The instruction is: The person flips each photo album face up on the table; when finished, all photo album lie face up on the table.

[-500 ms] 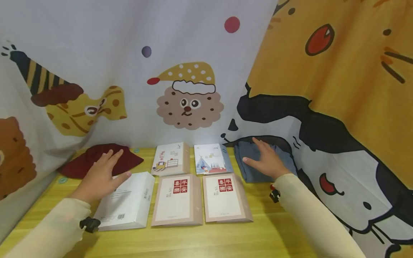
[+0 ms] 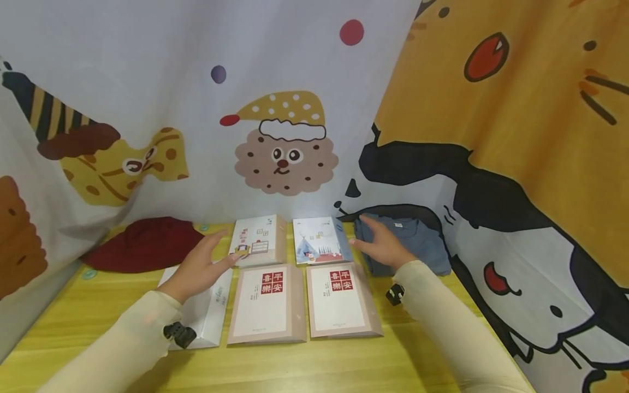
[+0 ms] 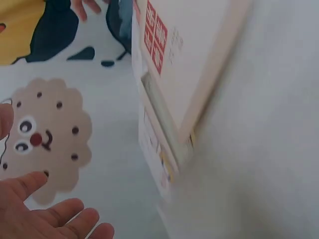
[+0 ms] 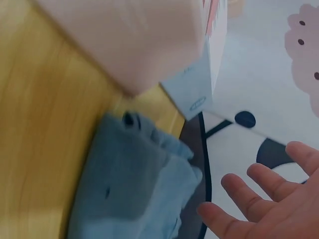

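Cloth (image 2: 423, 246) lies folded (right hand (image 2: 385, 246) nearby).

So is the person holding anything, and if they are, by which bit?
Nothing is held. The left hand and the right hand are both open, gripping none of the things on the table.

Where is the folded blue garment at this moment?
In the head view, the folded blue garment lies at the right back of the yellow table, just right of the tent-printed item, partly hidden by the right hand.
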Demonstrator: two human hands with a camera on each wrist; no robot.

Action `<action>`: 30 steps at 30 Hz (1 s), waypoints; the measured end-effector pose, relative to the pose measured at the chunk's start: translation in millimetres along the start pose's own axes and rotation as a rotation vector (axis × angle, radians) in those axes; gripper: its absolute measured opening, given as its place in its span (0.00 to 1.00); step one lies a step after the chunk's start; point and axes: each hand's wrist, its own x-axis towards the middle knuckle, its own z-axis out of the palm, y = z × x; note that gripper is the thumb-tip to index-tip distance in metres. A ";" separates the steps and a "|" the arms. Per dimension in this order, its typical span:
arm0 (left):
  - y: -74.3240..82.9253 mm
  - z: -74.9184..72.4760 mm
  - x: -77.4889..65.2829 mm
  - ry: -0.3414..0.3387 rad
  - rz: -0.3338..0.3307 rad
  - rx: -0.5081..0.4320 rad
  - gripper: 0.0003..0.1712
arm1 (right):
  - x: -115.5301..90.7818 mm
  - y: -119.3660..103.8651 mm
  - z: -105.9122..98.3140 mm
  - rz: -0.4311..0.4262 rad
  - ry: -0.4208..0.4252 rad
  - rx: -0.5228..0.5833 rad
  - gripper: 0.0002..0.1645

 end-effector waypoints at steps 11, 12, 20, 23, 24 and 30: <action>18.5 35.1 25.7 -0.099 -0.042 -0.225 0.40 | 11.5 -11.1 18.3 0.049 -0.078 0.005 0.60; 20.5 36.5 27.5 -0.108 -0.059 -0.234 0.40 | 12.7 -11.5 19.6 0.055 -0.087 0.013 0.61; 37.8 55.6 48.7 -0.161 -0.112 -0.370 0.37 | 22.3 -8.6 27.2 0.113 -0.145 0.048 0.61; 43.1 67.3 57.0 -0.191 -0.137 -0.437 0.36 | 24.8 -9.7 29.8 0.112 -0.169 0.076 0.59; 44.7 71.4 59.7 -0.204 -0.150 -0.454 0.37 | 25.4 -10.9 30.4 0.113 -0.176 0.086 0.59; 55.8 94.6 76.8 -0.258 -0.220 -0.505 0.39 | 31.6 -14.7 36.5 0.121 -0.219 0.055 0.59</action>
